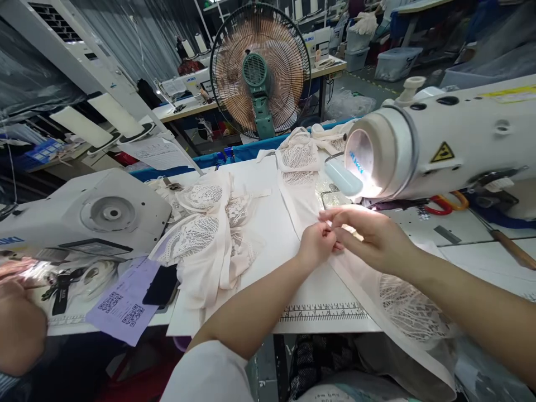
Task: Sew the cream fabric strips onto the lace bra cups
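A pale cream lace bra point(410, 310) runs from the sewing machine's needle area down over the table's front edge. My left hand point(317, 244) is curled closed on the bra's edge, just in front of the lit machine head. Against it, the thumb and fingertips of my right hand point(377, 237) come together on the same fabric, with the other fingers arched over. What exactly lies between the fingertips is hidden. The white sewing machine point(456, 139) stands close above my right hand, its lamp shining on the work.
More lace bras point(205, 223) lie piled on the table at left, beside a second sewing machine point(113, 212) and a purple paper point(125, 301). Another person's hand point(20, 329) is at far left. Orange-handled scissors point(448, 204) and a wooden-handled tool point(513, 248) lie right. A fan point(259, 72) stands behind.
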Available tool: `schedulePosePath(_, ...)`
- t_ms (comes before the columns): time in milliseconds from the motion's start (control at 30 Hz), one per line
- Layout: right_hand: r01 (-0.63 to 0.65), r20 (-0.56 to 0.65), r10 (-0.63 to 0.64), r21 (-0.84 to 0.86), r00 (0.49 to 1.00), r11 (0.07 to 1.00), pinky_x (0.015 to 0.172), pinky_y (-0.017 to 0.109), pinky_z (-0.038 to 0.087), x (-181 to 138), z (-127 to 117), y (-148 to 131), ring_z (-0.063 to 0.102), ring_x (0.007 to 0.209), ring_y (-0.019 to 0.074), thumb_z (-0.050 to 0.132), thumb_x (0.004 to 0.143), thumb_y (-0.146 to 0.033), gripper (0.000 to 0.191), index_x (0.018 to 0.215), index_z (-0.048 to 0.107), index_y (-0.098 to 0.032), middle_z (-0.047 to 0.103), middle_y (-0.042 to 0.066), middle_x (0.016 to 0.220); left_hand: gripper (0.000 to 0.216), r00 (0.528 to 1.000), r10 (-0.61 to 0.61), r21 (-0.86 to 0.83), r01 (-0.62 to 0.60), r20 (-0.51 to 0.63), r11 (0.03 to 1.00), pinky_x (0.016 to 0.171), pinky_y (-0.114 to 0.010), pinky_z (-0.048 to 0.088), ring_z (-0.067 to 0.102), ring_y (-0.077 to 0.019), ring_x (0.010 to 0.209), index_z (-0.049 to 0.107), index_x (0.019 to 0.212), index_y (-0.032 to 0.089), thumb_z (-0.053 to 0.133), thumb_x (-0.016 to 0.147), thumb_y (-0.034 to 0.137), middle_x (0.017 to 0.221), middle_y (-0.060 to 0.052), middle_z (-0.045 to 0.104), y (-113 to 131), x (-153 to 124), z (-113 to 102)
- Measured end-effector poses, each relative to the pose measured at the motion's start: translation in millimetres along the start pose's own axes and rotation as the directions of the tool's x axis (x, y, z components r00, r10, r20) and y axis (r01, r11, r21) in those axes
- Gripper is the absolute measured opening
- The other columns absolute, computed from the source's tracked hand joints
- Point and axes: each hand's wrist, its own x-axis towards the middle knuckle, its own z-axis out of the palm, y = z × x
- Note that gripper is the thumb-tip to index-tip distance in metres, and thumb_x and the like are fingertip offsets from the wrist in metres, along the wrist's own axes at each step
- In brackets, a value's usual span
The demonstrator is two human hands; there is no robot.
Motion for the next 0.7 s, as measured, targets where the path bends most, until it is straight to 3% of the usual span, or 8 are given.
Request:
schedulePosePath(67,0.147,0.038,-0.142,-0.223,0.989,0.964,0.088,0.036,0.051,-5,-6,-9,0.055,0.115,0.0210,0.045,0.088,-0.021,0.019,0.101,0.058,-0.018,0.057,0.011,0.127,0.016,1.000,0.012,0.033,-0.013,0.019,0.999,0.054,-0.018,0.050,0.058,-0.0075,0.054,0.060,0.090,0.011,0.047,0.082,0.006,0.064,0.001,0.057,0,-1,-2)
schedulePosePath(167,0.122,0.137,-0.066,-0.458,0.988,0.881,0.077,0.037,0.055,-38,-18,-3,0.061,0.104,0.0226,0.040,0.092,-0.028,0.028,0.114,0.054,-0.018,0.061,0.012,0.120,0.048,0.998,-0.032,0.189,0.023,0.045,0.982,0.055,-0.017,0.051,0.060,-0.0063,0.054,0.038,0.136,0.020,0.038,0.088,0.012,0.076,0.001,0.058,3,-5,-10)
schedulePosePath(233,0.116,0.201,0.007,-0.594,0.980,0.796,0.070,0.040,0.055,-75,-23,12,0.064,0.094,0.0259,0.045,0.089,-0.037,0.035,0.115,0.056,-0.016,0.064,0.014,0.111,0.059,0.992,-0.104,0.440,0.060,0.076,0.896,0.056,-0.018,0.052,0.062,-0.0066,0.056,0.013,0.147,0.024,0.031,0.092,0.016,0.079,0.001,0.059,8,-10,-20)
schedulePosePath(300,0.178,0.251,-0.011,-0.652,0.968,0.737,0.073,0.044,0.053,-117,-22,26,0.059,0.103,0.0317,0.052,0.084,-0.047,0.043,0.116,0.058,-0.017,0.060,0.016,0.120,0.061,0.980,-0.176,0.652,0.073,0.094,0.755,0.055,-0.019,0.052,0.063,-0.0093,0.055,0.009,0.148,0.021,0.031,0.092,0.021,0.074,0.000,0.060,15,-16,-30)
schedulePosePath(400,0.096,0.192,0.034,-0.627,0.981,0.773,0.069,0.035,0.050,-169,-11,28,0.061,0.090,0.0233,0.042,0.092,-0.029,0.025,0.103,0.063,-0.020,0.065,0.011,0.102,0.064,0.965,-0.246,0.792,0.080,0.090,0.606,0.051,-0.023,0.050,0.062,-0.0153,0.051,0.017,0.148,0.017,0.041,0.089,0.027,0.061,0.000,0.060,26,-23,-38)
schedulePosePath(500,0.076,0.219,0.040,-0.497,0.975,0.864,0.056,0.024,0.044,-193,2,4,0.057,0.067,0.0139,0.030,0.091,-0.012,0.032,0.090,0.062,-0.017,0.062,0.007,0.080,0.071,0.960,-0.275,0.894,0.075,0.055,0.442,0.055,-0.027,0.049,0.062,-0.0186,0.052,0.017,0.148,0.018,0.048,0.086,0.033,0.064,-0.002,0.064,35,-26,-35)
schedulePosePath(600,0.077,0.295,0.033,-0.352,0.955,0.933,0.055,0.018,0.045,-201,2,-27,0.057,0.062,0.0105,0.031,0.090,-0.011,0.032,0.087,0.062,-0.018,0.060,0.004,0.076,0.075,0.961,-0.276,0.955,0.071,0.012,0.288,0.064,-0.031,0.050,0.065,-0.0201,0.059,0.018,0.148,0.026,0.052,0.083,0.043,0.082,-0.005,0.070,38,-27,-30)
schedulePosePath(700,0.024,0.299,0.055,-0.253,0.953,0.967,0.058,0.015,0.048,-219,-16,-37,0.061,0.067,0.0113,0.041,0.090,-0.021,0.023,0.084,0.063,-0.022,0.061,0.004,0.076,0.071,0.976,-0.215,0.982,0.083,-0.045,0.170,0.072,-0.032,0.049,0.066,-0.0241,0.084,0.024,0.145,0.033,0.047,0.083,0.057,0.108,-0.007,0.067,36,-26,-28)
